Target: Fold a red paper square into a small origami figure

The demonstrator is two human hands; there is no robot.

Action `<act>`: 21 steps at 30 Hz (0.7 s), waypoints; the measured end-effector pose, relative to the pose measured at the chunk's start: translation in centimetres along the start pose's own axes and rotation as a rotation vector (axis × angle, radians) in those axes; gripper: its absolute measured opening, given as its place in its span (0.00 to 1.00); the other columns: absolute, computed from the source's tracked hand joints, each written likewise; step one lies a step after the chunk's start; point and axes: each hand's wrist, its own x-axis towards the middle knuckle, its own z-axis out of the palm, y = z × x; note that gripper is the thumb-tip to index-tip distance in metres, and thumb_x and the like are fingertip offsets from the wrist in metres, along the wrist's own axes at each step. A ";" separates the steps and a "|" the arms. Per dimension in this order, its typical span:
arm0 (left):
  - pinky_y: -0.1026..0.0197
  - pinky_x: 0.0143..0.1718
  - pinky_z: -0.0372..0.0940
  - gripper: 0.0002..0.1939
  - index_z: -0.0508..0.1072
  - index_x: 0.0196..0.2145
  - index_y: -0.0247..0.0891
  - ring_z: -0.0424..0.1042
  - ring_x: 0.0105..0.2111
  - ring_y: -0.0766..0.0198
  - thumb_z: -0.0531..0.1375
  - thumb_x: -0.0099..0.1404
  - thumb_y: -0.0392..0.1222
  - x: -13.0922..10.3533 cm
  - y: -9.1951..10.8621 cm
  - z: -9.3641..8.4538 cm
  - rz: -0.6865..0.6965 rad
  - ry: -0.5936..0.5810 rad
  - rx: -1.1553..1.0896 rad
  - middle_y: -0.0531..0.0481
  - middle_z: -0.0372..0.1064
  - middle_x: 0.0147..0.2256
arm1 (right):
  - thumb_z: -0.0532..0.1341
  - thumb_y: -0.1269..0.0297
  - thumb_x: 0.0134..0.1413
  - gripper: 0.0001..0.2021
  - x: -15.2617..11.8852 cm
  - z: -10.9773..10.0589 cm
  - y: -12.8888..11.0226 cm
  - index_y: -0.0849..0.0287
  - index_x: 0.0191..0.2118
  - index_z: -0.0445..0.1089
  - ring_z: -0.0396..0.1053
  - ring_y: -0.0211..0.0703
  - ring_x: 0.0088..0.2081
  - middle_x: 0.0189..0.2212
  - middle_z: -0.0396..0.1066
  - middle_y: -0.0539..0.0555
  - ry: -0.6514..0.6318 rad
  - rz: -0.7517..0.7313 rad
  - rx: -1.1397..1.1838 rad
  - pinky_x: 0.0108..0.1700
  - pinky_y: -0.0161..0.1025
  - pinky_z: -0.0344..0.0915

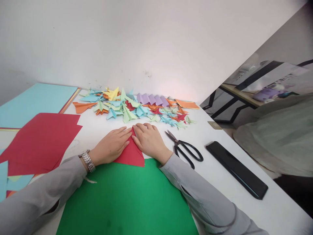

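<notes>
A sheet of red paper (130,156), folded to a point at its far end, lies at the far edge of a green sheet (127,199). My left hand (111,145) rests flat on the left side of the folded paper, fingers stretched toward the tip. Over its right side presses my right hand (149,140), palm down, thumb on the paper and fingers reaching past the tip. Both hands are open. They cover much of the paper, so some of its folds are hidden.
Small folded paper planes (127,106) lie piled along the wall. Black-handled scissors (183,147) and a long black object (237,169) are at right. Larger red sheets (41,143) and light blue sheets (36,101) lie at left. A person's clothing (276,137) shows at far right.
</notes>
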 end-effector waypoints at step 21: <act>0.49 0.61 0.55 0.23 0.62 0.59 0.33 0.55 0.62 0.54 0.42 0.71 0.42 0.0 0.4 -0.2 0.013 0.052 0.013 0.43 0.59 0.60 | 0.46 0.56 0.64 0.20 0.0 0.1 0.1 0.56 0.56 0.62 0.61 0.54 0.50 0.54 0.65 0.58 -0.026 0.026 0.042 0.48 0.47 0.58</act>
